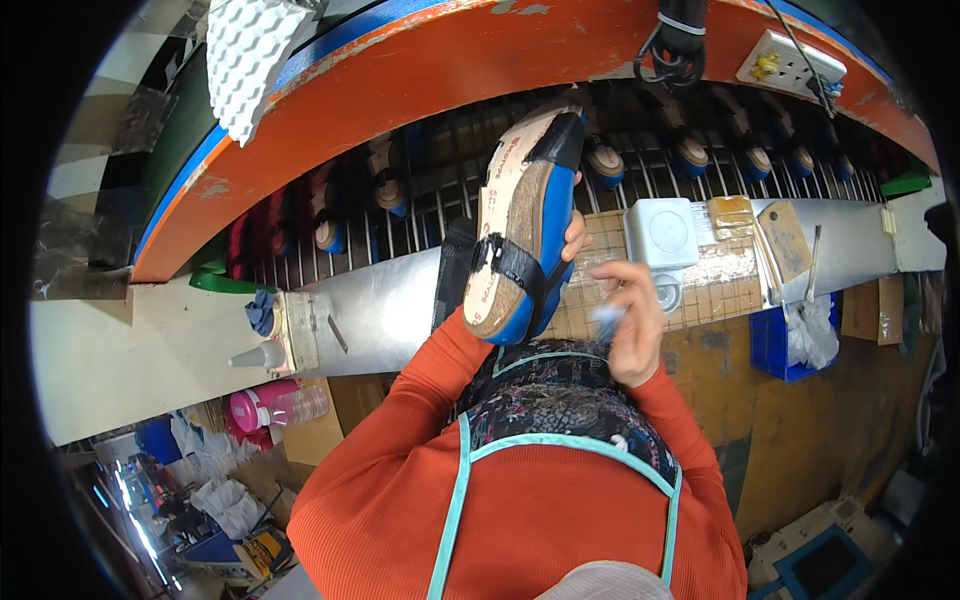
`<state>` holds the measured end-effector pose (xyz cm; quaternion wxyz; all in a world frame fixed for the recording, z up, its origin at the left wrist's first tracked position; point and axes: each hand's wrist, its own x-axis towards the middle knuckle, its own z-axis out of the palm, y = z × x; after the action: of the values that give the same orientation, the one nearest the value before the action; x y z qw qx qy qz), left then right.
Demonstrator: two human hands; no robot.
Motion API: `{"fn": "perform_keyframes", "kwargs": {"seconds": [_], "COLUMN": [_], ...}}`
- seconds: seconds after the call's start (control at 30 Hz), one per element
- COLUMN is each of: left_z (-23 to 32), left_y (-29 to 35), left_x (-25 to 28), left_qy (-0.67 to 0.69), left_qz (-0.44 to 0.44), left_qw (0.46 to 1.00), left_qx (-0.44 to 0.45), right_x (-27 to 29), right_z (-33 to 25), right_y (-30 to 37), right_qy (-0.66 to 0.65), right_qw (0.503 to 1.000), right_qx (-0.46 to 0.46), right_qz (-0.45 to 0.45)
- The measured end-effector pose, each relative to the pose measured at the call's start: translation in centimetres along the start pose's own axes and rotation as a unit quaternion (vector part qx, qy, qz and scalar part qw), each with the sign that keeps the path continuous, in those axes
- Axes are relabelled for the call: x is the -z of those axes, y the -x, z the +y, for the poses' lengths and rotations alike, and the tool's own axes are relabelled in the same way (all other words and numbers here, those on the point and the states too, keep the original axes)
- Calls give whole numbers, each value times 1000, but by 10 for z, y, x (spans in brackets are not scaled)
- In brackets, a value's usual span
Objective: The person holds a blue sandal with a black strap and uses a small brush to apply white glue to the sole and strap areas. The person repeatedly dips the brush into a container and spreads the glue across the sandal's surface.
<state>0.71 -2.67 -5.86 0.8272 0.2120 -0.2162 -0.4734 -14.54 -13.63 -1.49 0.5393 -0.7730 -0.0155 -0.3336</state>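
A pale grey cloth edge (612, 582) lies closest, below a person in orange sleeves, whose left hand (575, 237) grips a blue shoe (553, 225) with black bands, tilted, pale sole up, over the near edge of a metal bench (385, 300). The right hand (634, 325), fingers curled, pinches a small blurred pale-blue scrap (607, 318). A white container (661, 235) stands right of the bench's middle; more shoes (688, 155) line a rack (430, 215) beyond its far edge.

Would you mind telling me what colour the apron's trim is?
The trim is light turquoise, seen best in the head view.
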Motion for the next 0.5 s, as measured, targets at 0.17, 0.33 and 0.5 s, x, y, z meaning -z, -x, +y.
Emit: {"fn": "perform_keyframes", "kwargs": {"seconds": [0.17,0.33,0.5], "left_z": [-2,7,10], "left_y": [-16,-17,-7], "left_x": [32,64,76], "left_qy": [94,105,126], "left_qz": [-85,-120,-25], "left_qw": [992,987,991], "left_qx": [20,33,-27], "right_x": [-24,-35,-31], "right_z": [5,8,18], "right_y": [6,4,-4], "right_qy": [126,162,133], "right_qw": [981,972,969], "right_qx": [106,89,100], "right_qz": [-102,-147,-184]}}
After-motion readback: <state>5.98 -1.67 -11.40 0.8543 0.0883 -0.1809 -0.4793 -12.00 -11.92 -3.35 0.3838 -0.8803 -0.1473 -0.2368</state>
